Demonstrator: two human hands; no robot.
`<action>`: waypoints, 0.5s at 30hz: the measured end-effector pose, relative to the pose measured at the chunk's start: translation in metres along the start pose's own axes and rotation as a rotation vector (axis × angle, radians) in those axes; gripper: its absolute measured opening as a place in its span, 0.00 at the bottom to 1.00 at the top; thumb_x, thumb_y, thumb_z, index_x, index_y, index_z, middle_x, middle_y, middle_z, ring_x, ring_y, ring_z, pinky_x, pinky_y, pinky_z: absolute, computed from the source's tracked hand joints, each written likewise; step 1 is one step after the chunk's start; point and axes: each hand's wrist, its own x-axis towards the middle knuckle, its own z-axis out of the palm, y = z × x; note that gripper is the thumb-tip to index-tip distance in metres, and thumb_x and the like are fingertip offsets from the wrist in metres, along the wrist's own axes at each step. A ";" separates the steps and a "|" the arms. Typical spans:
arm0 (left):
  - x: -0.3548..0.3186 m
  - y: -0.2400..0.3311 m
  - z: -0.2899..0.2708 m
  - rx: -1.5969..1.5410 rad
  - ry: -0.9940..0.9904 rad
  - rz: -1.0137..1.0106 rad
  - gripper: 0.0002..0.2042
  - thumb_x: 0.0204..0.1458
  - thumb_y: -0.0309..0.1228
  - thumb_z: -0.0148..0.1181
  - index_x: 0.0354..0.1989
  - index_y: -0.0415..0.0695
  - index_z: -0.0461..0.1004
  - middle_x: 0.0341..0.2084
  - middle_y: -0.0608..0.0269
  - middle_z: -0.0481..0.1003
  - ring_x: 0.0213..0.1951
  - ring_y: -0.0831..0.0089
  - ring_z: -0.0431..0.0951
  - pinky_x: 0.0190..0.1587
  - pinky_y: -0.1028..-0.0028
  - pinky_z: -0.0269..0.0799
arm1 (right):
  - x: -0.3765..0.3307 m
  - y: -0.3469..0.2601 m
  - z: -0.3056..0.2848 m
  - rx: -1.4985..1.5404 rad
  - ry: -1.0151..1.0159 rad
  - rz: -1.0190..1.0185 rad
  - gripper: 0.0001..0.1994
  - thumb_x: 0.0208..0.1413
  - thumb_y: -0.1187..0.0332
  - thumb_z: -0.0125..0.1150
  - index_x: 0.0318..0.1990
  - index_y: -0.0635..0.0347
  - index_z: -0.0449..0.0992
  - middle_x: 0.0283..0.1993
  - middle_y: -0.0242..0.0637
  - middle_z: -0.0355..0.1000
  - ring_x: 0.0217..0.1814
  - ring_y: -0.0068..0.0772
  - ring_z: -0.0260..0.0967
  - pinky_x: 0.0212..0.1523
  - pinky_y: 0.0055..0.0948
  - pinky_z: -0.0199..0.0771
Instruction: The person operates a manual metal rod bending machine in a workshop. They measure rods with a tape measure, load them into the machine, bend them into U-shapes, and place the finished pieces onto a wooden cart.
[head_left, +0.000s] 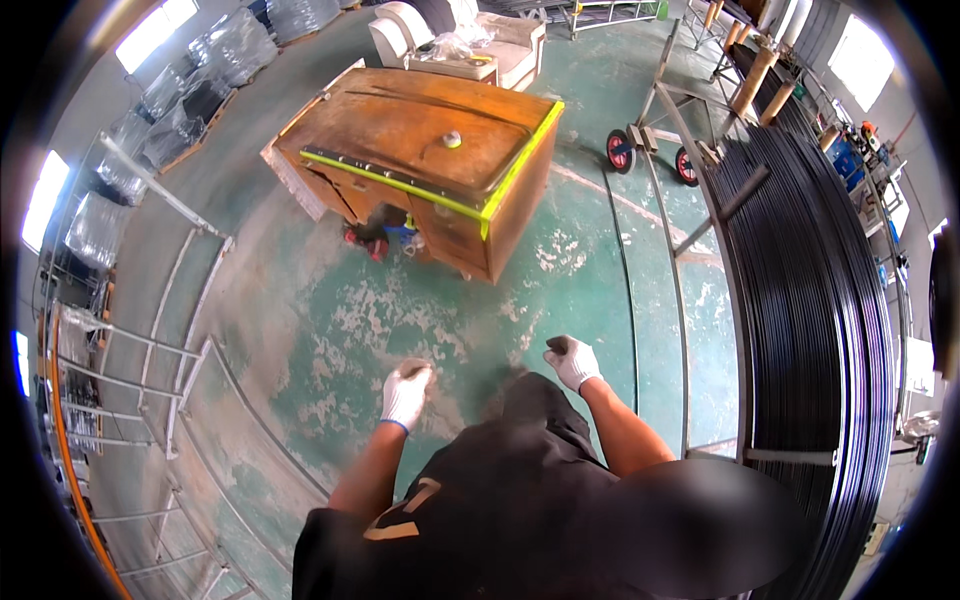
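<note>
Both my hands wear white knit gloves with dirty, darkened fingers. My left hand (pixel 407 392) hangs in front of my body, its fingers curled in and nothing showing in them. To the right, my right hand (pixel 573 362) is likewise closed, with no object visible in it. Neither hand touches anything. Nearest ahead stands a worn wooden desk (pixel 420 105), with yellow-green tape (pixel 522 160) along its edges. On its top lies a small roll of tape (pixel 452 139). Red and blue items (pixel 372 243) are partly hidden in the desk's opening.
Metal frames (pixel 195 350) stand at left, and a rack of long black rods (pixel 800 290) runs along the right. Wheels (pixel 620 151) sit on the floor beside the rack. A dark cable (pixel 622 250) crosses the worn green floor (pixel 380 320). Behind the desk is a cream sofa (pixel 510 50).
</note>
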 end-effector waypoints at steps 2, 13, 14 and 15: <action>0.038 0.001 -0.009 -0.012 -0.011 0.032 0.08 0.67 0.29 0.64 0.49 0.41 0.80 0.31 0.64 0.80 0.28 0.76 0.77 0.29 0.72 0.73 | 0.065 -0.029 0.002 -0.001 0.004 -0.079 0.21 0.60 0.63 0.71 0.58 0.63 0.85 0.54 0.52 0.86 0.58 0.49 0.86 0.60 0.41 0.84; 0.214 0.072 -0.006 -0.006 0.221 -0.321 0.15 0.61 0.27 0.65 0.54 0.34 0.80 0.36 0.55 0.85 0.31 0.69 0.84 0.35 0.69 0.80 | 0.496 -0.216 0.016 -0.364 0.121 -0.490 0.27 0.54 0.67 0.69 0.65 0.49 0.80 0.57 0.49 0.81 0.59 0.58 0.78 0.62 0.51 0.80; 0.229 0.103 0.001 -0.012 0.234 -0.322 0.14 0.61 0.27 0.65 0.54 0.34 0.80 0.36 0.56 0.85 0.30 0.69 0.83 0.34 0.70 0.79 | 0.531 -0.226 0.019 -0.403 0.127 -0.528 0.30 0.54 0.69 0.68 0.68 0.46 0.78 0.61 0.48 0.78 0.62 0.56 0.77 0.62 0.51 0.80; 0.243 0.132 0.007 -0.007 0.266 -0.269 0.14 0.61 0.26 0.65 0.53 0.35 0.80 0.35 0.58 0.84 0.28 0.70 0.81 0.32 0.71 0.77 | 0.558 -0.243 0.020 -0.467 0.116 -0.516 0.29 0.58 0.69 0.65 0.70 0.44 0.77 0.64 0.45 0.77 0.64 0.53 0.76 0.62 0.50 0.80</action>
